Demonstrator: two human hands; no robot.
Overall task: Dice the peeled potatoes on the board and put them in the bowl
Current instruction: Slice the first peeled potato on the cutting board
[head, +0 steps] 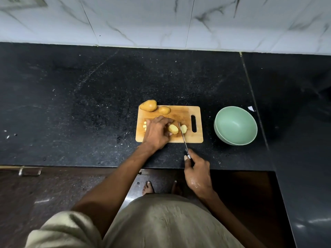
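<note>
A wooden cutting board (180, 113) lies on the black counter. My left hand (157, 133) holds a peeled potato piece (173, 129) down on the board. My right hand (197, 170) grips the handle of a knife (182, 136), whose blade stands between that piece and a cut-off slice (184, 128) to its right. Small cut pieces (144, 125) show just left of my left hand, partly hidden by it. Two whole potatoes (148, 105) (164, 110) rest at the board's far left corner. A green bowl (235, 125) sits empty to the right of the board.
The black stone counter (71, 104) runs wide to the left and behind the board, backed by a marble-tiled wall (161, 20). A small white scrap (251, 108) lies behind the bowl. The counter's front edge runs just below my right hand.
</note>
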